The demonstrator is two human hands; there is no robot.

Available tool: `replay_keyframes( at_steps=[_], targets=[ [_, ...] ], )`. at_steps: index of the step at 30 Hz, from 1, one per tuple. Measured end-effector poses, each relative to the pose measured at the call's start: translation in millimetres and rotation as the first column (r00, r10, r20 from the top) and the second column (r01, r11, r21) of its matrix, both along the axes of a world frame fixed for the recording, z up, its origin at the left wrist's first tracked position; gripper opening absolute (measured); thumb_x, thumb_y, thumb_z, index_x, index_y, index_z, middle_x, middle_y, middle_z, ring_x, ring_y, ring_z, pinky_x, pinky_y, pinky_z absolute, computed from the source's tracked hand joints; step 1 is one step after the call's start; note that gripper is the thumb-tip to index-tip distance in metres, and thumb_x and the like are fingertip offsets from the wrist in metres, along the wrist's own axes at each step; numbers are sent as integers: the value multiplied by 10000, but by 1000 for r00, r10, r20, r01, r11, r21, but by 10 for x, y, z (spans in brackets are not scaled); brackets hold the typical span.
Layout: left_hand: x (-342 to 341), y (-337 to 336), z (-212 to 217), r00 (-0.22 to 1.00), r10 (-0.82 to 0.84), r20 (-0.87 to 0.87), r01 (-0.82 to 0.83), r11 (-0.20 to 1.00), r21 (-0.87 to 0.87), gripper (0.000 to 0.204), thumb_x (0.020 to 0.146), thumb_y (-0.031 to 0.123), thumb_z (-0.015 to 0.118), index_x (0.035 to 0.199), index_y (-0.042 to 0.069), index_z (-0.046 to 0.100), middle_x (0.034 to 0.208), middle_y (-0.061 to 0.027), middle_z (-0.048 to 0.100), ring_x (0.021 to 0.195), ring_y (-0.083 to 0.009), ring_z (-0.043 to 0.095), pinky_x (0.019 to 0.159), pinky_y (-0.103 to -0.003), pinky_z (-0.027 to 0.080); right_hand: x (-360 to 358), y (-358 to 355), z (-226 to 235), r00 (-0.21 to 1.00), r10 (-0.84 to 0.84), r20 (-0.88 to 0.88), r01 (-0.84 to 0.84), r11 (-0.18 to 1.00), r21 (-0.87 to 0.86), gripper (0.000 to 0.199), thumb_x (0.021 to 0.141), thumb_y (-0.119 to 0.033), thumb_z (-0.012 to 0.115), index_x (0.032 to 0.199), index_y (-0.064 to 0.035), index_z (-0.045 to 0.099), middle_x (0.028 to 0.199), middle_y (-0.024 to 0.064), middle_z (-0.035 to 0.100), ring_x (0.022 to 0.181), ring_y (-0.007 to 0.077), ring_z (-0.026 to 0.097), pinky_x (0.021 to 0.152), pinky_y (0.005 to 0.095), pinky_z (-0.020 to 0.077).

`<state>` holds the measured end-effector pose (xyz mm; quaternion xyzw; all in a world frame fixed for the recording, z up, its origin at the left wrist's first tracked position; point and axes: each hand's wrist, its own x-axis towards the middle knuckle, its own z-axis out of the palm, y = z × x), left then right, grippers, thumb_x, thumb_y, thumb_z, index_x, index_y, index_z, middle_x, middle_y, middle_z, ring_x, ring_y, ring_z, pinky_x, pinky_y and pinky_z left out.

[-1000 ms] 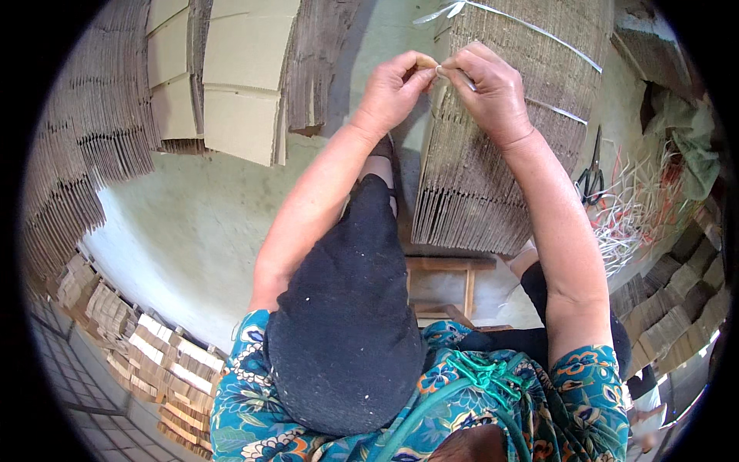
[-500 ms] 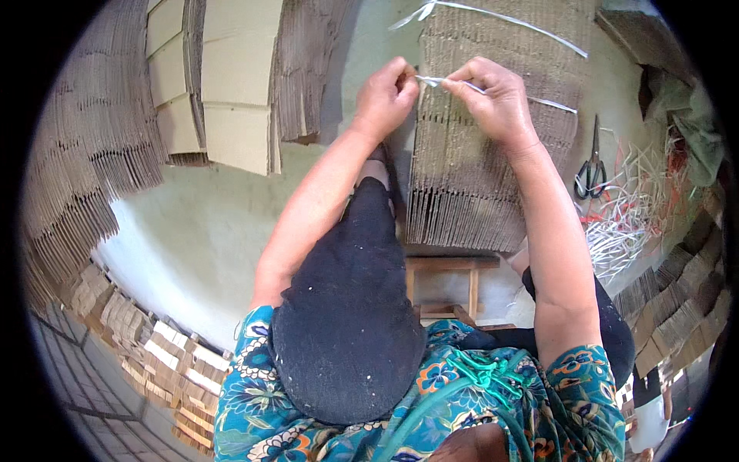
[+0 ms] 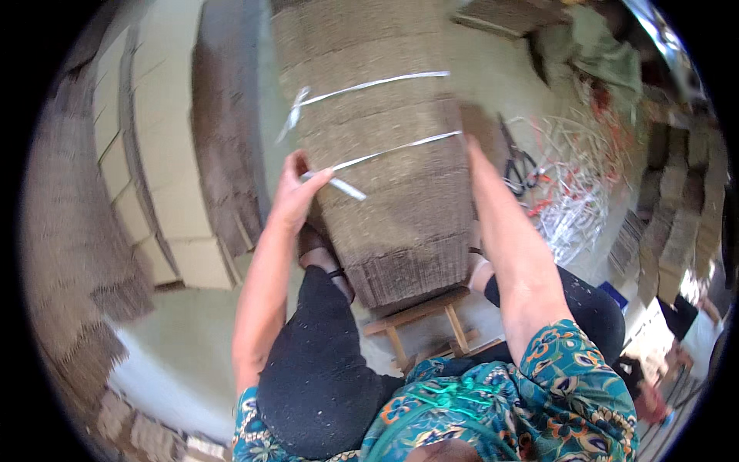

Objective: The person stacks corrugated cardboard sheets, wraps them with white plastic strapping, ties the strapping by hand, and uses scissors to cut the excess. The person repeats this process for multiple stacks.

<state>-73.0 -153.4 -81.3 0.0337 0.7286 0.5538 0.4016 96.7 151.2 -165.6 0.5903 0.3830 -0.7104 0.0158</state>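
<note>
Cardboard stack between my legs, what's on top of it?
Two white straps cross the cardboard stack; your left hand touches the nearer one. The cardboard directly beneath them is covered.

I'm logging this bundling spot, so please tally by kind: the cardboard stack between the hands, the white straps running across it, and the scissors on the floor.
Cardboard stack: 1
White straps: 2
Scissors: 1
Total: 4
</note>
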Motion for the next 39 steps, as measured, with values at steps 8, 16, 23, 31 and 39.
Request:
replay_keyframes(
  at_steps=[8,16,23,31,39],
  targets=[
    [260,-191,917,998,-5,56,-4,989,147,597,749,62,662,1269,-17,381,1195,-126,483,1080,-216,485,934,-329,384,-3,-251,1303,925,281,-255,-181,918,353,540,885,-456,490,1225,-40,546,1262,127,528,1146,234,492,990,364,360],
    [637,473,2762,973,-44,-227,8,987,-160,797,782,190,657,1417,-11,219,1281,-88,399,1111,-199,420,974,-336,315,79,1,2184,886,249,-391,38,801,597,546,904,-439,523,1221,6,527,1211,134,564,1113,211,512,968,318,378],
    [839,749,3661,762,-222,-608,384,911,149,777,776,303,677,1397,17,308,1371,-139,393,1280,-247,362,1061,-387,268,822,-32,3051,281,-285,-916,350,919,-179,616,927,-577,348,1232,-70,519,1059,74,611,946,177,571,867,356,427],
    [2196,1880,4578,425,-505,-751,829,551,98,914,693,386,687,1421,21,272,1415,-199,334,1315,-312,324,1078,-430,245,2611,140,3425,-4,-438,-899,614,708,-348,642,912,-585,378,1270,-60,469,1150,98,553,1015,207,543,885,397,422],
    [2993,3509,4838,-111,-454,-884,994,-32,-108,852,722,192,726,1416,5,267,1394,-190,367,1312,-261,323,1089,-371,234,4681,1374,4317,86,-280,-956,963,268,8,681,897,-593,408,1307,-50,420,1242,122,496,1085,236,516,903,438,418]
  ],
)
